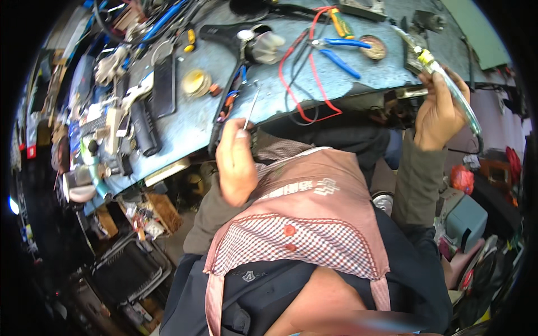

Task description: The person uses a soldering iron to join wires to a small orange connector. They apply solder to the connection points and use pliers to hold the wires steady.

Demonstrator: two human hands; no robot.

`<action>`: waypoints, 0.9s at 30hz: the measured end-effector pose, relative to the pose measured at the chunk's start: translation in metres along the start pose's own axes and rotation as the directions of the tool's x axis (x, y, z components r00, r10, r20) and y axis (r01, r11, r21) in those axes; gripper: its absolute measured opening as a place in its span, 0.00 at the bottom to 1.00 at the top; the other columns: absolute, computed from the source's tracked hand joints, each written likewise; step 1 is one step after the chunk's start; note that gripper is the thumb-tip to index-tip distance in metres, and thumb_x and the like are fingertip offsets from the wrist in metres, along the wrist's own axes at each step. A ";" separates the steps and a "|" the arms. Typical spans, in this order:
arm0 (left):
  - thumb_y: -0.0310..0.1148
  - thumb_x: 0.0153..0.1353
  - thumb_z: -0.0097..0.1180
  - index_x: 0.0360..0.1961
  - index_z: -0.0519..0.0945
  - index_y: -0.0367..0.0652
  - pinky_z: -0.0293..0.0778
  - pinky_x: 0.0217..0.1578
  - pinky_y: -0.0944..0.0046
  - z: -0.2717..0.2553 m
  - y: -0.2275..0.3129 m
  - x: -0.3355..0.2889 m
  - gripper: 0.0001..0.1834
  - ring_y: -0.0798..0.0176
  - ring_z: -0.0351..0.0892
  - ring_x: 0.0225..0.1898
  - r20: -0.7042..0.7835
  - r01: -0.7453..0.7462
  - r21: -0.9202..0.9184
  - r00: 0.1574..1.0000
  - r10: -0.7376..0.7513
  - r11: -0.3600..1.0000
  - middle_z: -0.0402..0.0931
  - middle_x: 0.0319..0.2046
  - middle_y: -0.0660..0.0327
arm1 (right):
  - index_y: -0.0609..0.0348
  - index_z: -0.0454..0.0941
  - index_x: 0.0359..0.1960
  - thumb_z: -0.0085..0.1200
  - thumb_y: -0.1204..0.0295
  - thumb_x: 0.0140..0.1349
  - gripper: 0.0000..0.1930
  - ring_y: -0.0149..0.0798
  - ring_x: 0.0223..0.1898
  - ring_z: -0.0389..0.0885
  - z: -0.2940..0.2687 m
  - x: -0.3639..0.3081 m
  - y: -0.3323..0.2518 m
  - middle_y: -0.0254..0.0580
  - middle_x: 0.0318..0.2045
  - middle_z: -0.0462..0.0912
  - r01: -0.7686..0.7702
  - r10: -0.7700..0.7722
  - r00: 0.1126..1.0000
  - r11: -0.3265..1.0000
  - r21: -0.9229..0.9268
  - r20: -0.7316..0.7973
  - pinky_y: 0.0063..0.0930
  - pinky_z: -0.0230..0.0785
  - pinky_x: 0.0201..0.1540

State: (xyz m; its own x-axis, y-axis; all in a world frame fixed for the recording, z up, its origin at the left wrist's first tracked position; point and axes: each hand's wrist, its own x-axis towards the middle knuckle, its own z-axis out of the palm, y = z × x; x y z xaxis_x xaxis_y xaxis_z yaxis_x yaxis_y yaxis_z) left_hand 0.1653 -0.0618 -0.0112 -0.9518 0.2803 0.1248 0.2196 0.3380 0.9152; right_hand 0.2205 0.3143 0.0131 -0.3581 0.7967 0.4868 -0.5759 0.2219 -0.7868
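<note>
My left hand [236,162] is closed around a thin silvery rod [251,106], pointing up over the bench edge; its exact kind is unclear. Raised at the right, my right hand [440,109] grips a soldering iron [457,92] by its clear greenish handle. The iron's yellow collar and metal tip point up and left over the bench, and its cord hangs from the lower end. Close to my left hand lies a black hair dryer [224,35] with a clear nozzle [268,47]. Red and blue wires [230,99] show along its handle, partly behind my left hand.
On the blue bench [182,134] lie blue-handled pliers [342,53], red and black leads [287,78] hanging over the edge, a yellow-green screwdriver [341,23], a round tin [373,47], a yellow pot [196,83] and a black phone [165,87]. Clutter crowds the left.
</note>
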 end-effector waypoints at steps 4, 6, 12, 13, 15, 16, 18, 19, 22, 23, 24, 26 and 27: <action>0.32 0.77 0.41 0.46 0.79 0.34 0.65 0.33 0.59 0.004 0.002 0.002 0.15 0.63 0.66 0.30 -0.022 -0.019 -0.044 1.000 0.018 0.999 0.70 0.28 0.57 | 0.70 0.78 0.55 0.62 0.82 0.71 0.13 0.44 0.40 0.92 0.041 -0.086 -0.011 0.57 0.47 0.88 -0.410 0.357 0.899 0.888 0.206 0.253 0.37 0.91 0.42; 0.32 0.77 0.41 0.46 0.79 0.34 0.64 0.32 0.58 0.003 -0.002 0.004 0.15 0.64 0.66 0.29 0.005 -0.001 -0.020 1.000 0.002 1.000 0.70 0.27 0.58 | 0.68 0.79 0.54 0.63 0.81 0.72 0.12 0.42 0.38 0.92 0.058 -0.112 -0.008 0.55 0.46 0.89 -0.554 0.489 0.822 0.805 0.212 0.292 0.37 0.91 0.41; 0.31 0.78 0.41 0.45 0.78 0.33 0.65 0.32 0.58 0.003 -0.001 0.006 0.15 0.64 0.65 0.28 0.015 -0.039 0.010 0.999 0.039 0.999 0.70 0.27 0.57 | 0.66 0.78 0.52 0.65 0.78 0.72 0.11 0.41 0.37 0.91 0.074 -0.125 0.010 0.50 0.42 0.88 -0.683 0.610 0.729 0.671 0.287 0.309 0.35 0.89 0.41; 0.32 0.78 0.41 0.46 0.78 0.33 0.66 0.33 0.58 0.003 -0.001 0.006 0.15 0.62 0.67 0.29 0.011 -0.040 0.014 0.999 0.039 0.999 0.71 0.27 0.56 | 0.66 0.78 0.52 0.65 0.78 0.73 0.11 0.41 0.37 0.91 0.075 -0.125 0.011 0.49 0.41 0.88 -0.694 0.621 0.719 0.654 0.300 0.311 0.35 0.89 0.41; 0.32 0.78 0.41 0.46 0.78 0.33 0.69 0.34 0.56 0.004 -0.002 0.005 0.15 0.59 0.69 0.29 0.004 -0.042 0.023 0.999 0.042 0.999 0.73 0.28 0.54 | 0.65 0.78 0.52 0.64 0.78 0.73 0.11 0.41 0.38 0.91 0.076 -0.126 0.012 0.48 0.41 0.88 -0.704 0.629 0.710 0.638 0.311 0.317 0.36 0.88 0.42; 0.32 0.78 0.41 0.46 0.78 0.33 0.70 0.35 0.55 0.004 -0.002 0.005 0.15 0.56 0.71 0.29 0.007 -0.043 0.030 0.999 0.043 0.999 0.75 0.29 0.52 | 0.65 0.78 0.52 0.64 0.78 0.73 0.11 0.41 0.38 0.91 0.076 -0.126 0.013 0.48 0.41 0.88 -0.710 0.633 0.704 0.630 0.315 0.321 0.36 0.88 0.42; 0.31 0.79 0.41 0.46 0.78 0.33 0.72 0.37 0.54 0.003 0.000 0.005 0.15 0.51 0.74 0.30 0.013 -0.047 0.045 0.999 0.046 0.998 0.77 0.31 0.49 | 0.64 0.78 0.52 0.64 0.78 0.73 0.11 0.42 0.38 0.91 0.077 -0.127 0.014 0.48 0.41 0.88 -0.724 0.642 0.689 0.610 0.321 0.335 0.36 0.89 0.42; 0.31 0.79 0.41 0.47 0.78 0.33 0.73 0.37 0.53 0.003 0.001 0.004 0.14 0.49 0.76 0.31 0.016 -0.043 0.062 0.999 0.042 0.997 0.78 0.31 0.47 | 0.64 0.78 0.52 0.64 0.78 0.73 0.11 0.42 0.38 0.91 0.077 -0.127 0.014 0.48 0.41 0.87 -0.730 0.645 0.683 0.602 0.324 0.342 0.36 0.89 0.42; 0.30 0.78 0.43 0.47 0.78 0.34 0.75 0.38 0.50 0.003 0.004 0.003 0.13 0.42 0.79 0.32 0.020 -0.051 0.115 0.999 0.049 0.992 0.80 0.33 0.43 | 0.64 0.78 0.52 0.64 0.78 0.73 0.11 0.42 0.38 0.91 0.076 -0.129 0.018 0.47 0.41 0.87 -0.731 0.647 0.682 0.589 0.344 0.341 0.36 0.89 0.42; 0.30 0.78 0.43 0.47 0.78 0.34 0.75 0.38 0.49 0.004 0.006 0.004 0.12 0.40 0.80 0.33 0.018 -0.068 0.134 0.998 0.067 0.989 0.80 0.33 0.43 | 0.64 0.78 0.52 0.64 0.78 0.73 0.11 0.42 0.38 0.92 0.075 -0.130 0.019 0.47 0.41 0.87 -0.736 0.654 0.677 0.584 0.343 0.339 0.36 0.89 0.42; 0.30 0.78 0.44 0.47 0.78 0.34 0.75 0.38 0.48 0.004 0.007 0.004 0.12 0.39 0.80 0.33 0.016 -0.086 0.153 0.996 0.084 0.984 0.80 0.32 0.42 | 0.64 0.78 0.52 0.64 0.78 0.73 0.11 0.42 0.38 0.92 0.075 -0.130 0.019 0.47 0.41 0.87 -0.740 0.660 0.672 0.579 0.343 0.336 0.35 0.89 0.42; 0.30 0.78 0.45 0.47 0.78 0.34 0.75 0.38 0.46 0.005 0.007 0.003 0.11 0.35 0.81 0.34 0.014 -0.082 0.189 0.997 0.081 0.979 0.80 0.33 0.42 | 0.65 0.78 0.52 0.64 0.78 0.73 0.10 0.42 0.38 0.92 0.075 -0.131 0.019 0.47 0.40 0.87 -0.743 0.668 0.668 0.573 0.345 0.329 0.35 0.89 0.42; 0.30 0.77 0.46 0.47 0.78 0.34 0.75 0.38 0.45 0.005 0.008 0.002 0.11 0.34 0.81 0.35 0.014 -0.080 0.206 0.997 0.079 0.975 0.80 0.33 0.41 | 0.65 0.78 0.52 0.64 0.77 0.73 0.10 0.41 0.38 0.91 0.076 -0.130 0.019 0.47 0.40 0.87 -0.742 0.669 0.669 0.573 0.348 0.324 0.34 0.90 0.42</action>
State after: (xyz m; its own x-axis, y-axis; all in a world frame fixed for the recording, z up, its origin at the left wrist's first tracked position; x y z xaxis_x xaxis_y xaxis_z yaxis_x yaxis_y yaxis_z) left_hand 0.1658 -0.0542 -0.0059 -0.9284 0.3183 0.1916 0.3346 0.4926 0.8033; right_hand 0.2006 0.1723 -0.0364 -0.8630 0.4992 -0.0780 -0.3199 -0.6594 -0.6803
